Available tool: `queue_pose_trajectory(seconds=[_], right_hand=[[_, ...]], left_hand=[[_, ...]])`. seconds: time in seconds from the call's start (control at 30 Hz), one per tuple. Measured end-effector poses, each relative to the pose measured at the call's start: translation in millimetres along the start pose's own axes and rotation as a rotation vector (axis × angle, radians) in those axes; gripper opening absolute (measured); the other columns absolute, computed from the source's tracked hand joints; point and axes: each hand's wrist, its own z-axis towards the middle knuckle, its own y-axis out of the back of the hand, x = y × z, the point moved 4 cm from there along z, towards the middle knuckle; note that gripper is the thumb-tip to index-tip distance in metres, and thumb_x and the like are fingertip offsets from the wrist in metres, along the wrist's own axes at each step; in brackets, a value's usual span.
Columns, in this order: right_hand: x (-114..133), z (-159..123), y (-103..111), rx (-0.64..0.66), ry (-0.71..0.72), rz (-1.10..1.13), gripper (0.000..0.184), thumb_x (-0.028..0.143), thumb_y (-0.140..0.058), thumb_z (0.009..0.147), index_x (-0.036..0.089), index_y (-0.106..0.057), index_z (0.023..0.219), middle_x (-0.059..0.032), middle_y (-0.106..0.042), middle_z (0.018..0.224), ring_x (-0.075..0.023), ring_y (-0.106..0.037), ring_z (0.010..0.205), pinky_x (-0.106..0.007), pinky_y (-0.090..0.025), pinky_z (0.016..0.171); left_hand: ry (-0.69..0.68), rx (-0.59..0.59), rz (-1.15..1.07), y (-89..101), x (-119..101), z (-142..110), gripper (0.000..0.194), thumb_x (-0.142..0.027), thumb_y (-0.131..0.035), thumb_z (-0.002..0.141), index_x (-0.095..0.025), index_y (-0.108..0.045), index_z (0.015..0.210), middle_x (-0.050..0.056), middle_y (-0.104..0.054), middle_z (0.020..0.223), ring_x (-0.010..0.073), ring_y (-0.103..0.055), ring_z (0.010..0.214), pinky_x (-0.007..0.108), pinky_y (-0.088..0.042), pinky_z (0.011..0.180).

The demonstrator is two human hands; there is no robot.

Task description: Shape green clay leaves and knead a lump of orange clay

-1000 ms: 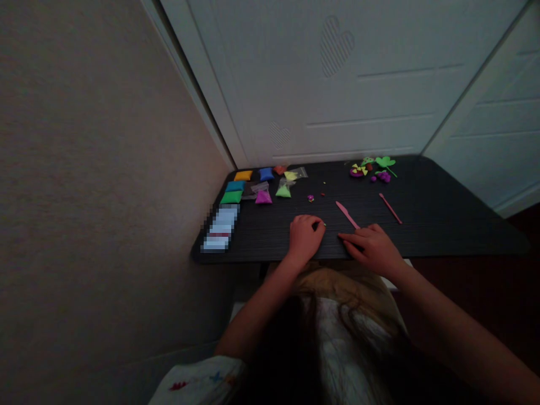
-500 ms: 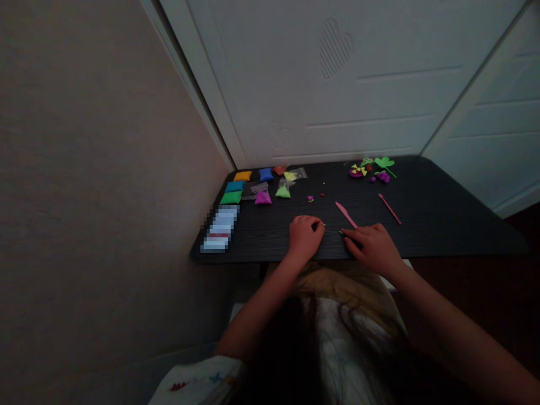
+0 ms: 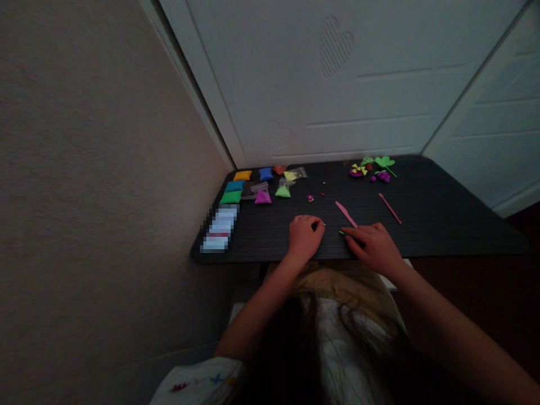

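Note:
My left hand (image 3: 306,236) rests at the table's front edge, thumb and index finger closed in a pinch. A tiny piece of green clay (image 3: 324,225) pokes out at its fingertips. To the right, my right hand (image 3: 375,247) lies low over the table with its fingers bent. Another small green clay piece (image 3: 341,232) shows at its index fingertip and thumb. Beyond that hand a pink plastic clay knife (image 3: 346,214) lies flat, its near end against the fingers. A small purple and yellow clay shape (image 3: 310,198) and a red bit (image 3: 323,194) lie farther back.
Bags of coloured clay (image 3: 264,197) lie at the back left of the dark table (image 3: 447,225), near a blurred-out phone-like rectangle (image 3: 221,228). A pink stick tool (image 3: 390,208) lies at right. Several clay figures, including a green flower shape (image 3: 385,163), are at back right.
Both hands keep almost the same place and pose. The green bits at the fingertips show a little more clearly now.

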Motion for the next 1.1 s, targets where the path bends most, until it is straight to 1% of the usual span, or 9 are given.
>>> queue_pose_trajectory(seconds=[0.13,0.3,0.47,0.6,0.73,0.9,1.03,1.1], right_hand=[[1.2,-0.2,-0.2,0.017,0.036,-0.007,0.028,0.03,-0.042,0.086,0.023,-0.063,0.104,-0.0043,-0.066,0.086,-0.0159,-0.057,0.078,-0.032,-0.028,0.075],[-0.8,1.4,0.0,-0.018,-0.045,-0.053,0.03,0.031,-0.042,0.086,0.02,-0.062,0.105,-0.0055,-0.067,0.082,-0.017,-0.057,0.077,-0.033,-0.028,0.074],[2.0,0.7,-0.8,0.024,0.038,-0.022,0.028,0.033,-0.042,0.086,0.023,-0.064,0.102,-0.0042,-0.067,0.088,-0.0167,-0.058,0.081,-0.033,-0.028,0.076],[-1.3,1.3,0.0,0.003,-0.045,-0.033,0.03,0.032,-0.041,0.087,0.019,-0.061,0.106,-0.0055,-0.067,0.086,-0.0174,-0.058,0.081,-0.033,-0.028,0.075],[0.6,1.5,-0.5,0.013,0.004,-0.024,0.029,0.032,-0.042,0.086,0.022,-0.062,0.105,-0.0045,-0.067,0.087,-0.0167,-0.058,0.08,-0.033,-0.028,0.075],[-1.6,1.6,0.6,-0.013,-0.048,-0.043,0.03,0.031,-0.041,0.087,0.02,-0.062,0.105,-0.0052,-0.068,0.086,-0.0169,-0.058,0.08,-0.033,-0.028,0.074],[0.6,2.1,-0.7,0.016,0.005,-0.035,0.029,0.033,-0.042,0.086,0.023,-0.063,0.105,-0.0039,-0.068,0.087,-0.0164,-0.058,0.079,-0.033,-0.027,0.075],[-0.9,2.4,-0.6,0.011,-0.04,-0.046,0.03,0.033,-0.042,0.086,0.022,-0.062,0.106,-0.0041,-0.067,0.085,-0.0169,-0.058,0.079,-0.033,-0.027,0.074]], left_hand=[[0.0,0.013,0.0,0.5,-1.0,-0.2,0.017,-0.026,-0.05,0.08,-0.02,-0.065,0.079,0.0,-0.068,0.087,0.0162,-0.056,0.089,0.029,-0.039,0.085],[0.017,0.013,0.003,0.9,-1.2,-0.4,0.016,-0.026,-0.05,0.08,-0.02,-0.065,0.079,0.0,-0.068,0.087,0.0162,-0.055,0.089,0.029,-0.039,0.085],[0.009,0.009,0.003,1.0,-0.7,0.0,0.017,-0.026,-0.049,0.08,-0.02,-0.065,0.079,0.0,-0.067,0.087,0.0162,-0.055,0.089,0.03,-0.039,0.084],[-0.004,0.012,0.005,0.5,-0.7,0.6,0.017,-0.026,-0.049,0.08,-0.02,-0.065,0.079,0.0,-0.068,0.086,0.0161,-0.056,0.088,0.029,-0.039,0.083],[0.008,0.021,0.007,0.3,-0.8,0.1,0.017,-0.026,-0.049,0.08,-0.02,-0.065,0.08,0.0,-0.068,0.087,0.0161,-0.056,0.089,0.03,-0.039,0.085],[0.015,0.019,0.002,0.3,-0.5,-0.4,0.017,-0.027,-0.049,0.08,-0.021,-0.065,0.079,0.0,-0.068,0.087,0.0164,-0.055,0.089,0.03,-0.039,0.085],[0.004,0.007,-0.01,0.4,-0.3,-0.1,0.017,-0.026,-0.049,0.08,-0.02,-0.065,0.08,0.0,-0.068,0.087,0.0164,-0.055,0.089,0.03,-0.039,0.085],[0.006,0.005,-0.01,0.8,-0.4,0.1,0.017,-0.027,-0.049,0.08,-0.02,-0.065,0.08,0.001,-0.068,0.087,0.0164,-0.055,0.089,0.03,-0.039,0.085]])
